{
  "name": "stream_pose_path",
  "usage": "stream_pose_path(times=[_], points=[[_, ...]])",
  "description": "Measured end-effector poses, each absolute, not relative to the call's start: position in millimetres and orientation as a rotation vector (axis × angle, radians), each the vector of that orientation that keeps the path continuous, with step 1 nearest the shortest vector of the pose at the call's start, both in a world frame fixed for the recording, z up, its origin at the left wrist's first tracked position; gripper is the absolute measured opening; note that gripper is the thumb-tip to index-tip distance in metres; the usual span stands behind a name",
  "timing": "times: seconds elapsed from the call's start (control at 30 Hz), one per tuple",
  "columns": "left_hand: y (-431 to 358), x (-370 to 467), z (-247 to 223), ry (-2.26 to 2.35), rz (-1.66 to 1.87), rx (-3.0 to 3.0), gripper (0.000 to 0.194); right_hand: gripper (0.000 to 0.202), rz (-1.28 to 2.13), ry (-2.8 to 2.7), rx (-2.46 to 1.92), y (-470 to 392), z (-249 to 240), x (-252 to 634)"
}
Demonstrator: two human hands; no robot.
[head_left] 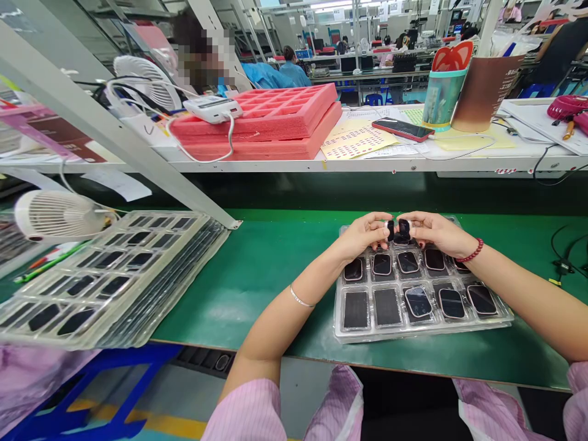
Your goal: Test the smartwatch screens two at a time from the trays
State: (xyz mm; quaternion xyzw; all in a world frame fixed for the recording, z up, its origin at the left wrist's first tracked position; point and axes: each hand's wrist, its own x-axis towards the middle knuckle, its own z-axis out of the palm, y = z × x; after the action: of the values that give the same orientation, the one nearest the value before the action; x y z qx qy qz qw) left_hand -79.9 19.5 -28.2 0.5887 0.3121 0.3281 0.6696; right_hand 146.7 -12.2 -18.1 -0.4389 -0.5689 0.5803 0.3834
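Observation:
Above the far edge of a clear plastic tray (340,327), my left hand (367,233) pinches a small dark smartwatch case (390,231) by its edge. Close beside it, my right hand (434,233) grips a second smartwatch case (404,229), its dark face turned toward me. Fingers hide parts of both. Below, rounded-square smartwatch cases (452,304) with black screens lie in the tray's compartments, some of them tilted. Two front-left compartments show only a dark pad (356,310). My hands cover part of the back row.
On the left stands a stack of similar trays (184,269), with a white fan (59,215) behind. A shelf (367,165) crosses above the green table (257,288), bearing red foam trays (275,122), a phone (403,129) and cups. Black cables (564,264) lie at right.

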Motion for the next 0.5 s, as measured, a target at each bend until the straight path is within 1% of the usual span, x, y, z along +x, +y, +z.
stream_pose_path(times=[0.13,0.27,0.4,0.5], points=[[16.9,-77.5,-27.7,0.747,0.793,1.285,0.044,0.044,1.562,-1.254,-1.135,-12.1,-16.8,145.8],[11.9,-75.8,-22.6,0.796,0.817,1.351,0.047,0.044,1.555,-1.261,-1.115,-13.0,-16.3,144.3],[8.6,-76.8,-19.3,0.834,0.823,1.433,0.044,0.035,1.511,-1.407,-1.110,-15.1,-15.8,142.7],[8.9,-77.1,-19.8,0.830,0.808,1.444,0.048,0.039,1.494,-1.462,-1.114,-16.3,-14.4,141.9]])
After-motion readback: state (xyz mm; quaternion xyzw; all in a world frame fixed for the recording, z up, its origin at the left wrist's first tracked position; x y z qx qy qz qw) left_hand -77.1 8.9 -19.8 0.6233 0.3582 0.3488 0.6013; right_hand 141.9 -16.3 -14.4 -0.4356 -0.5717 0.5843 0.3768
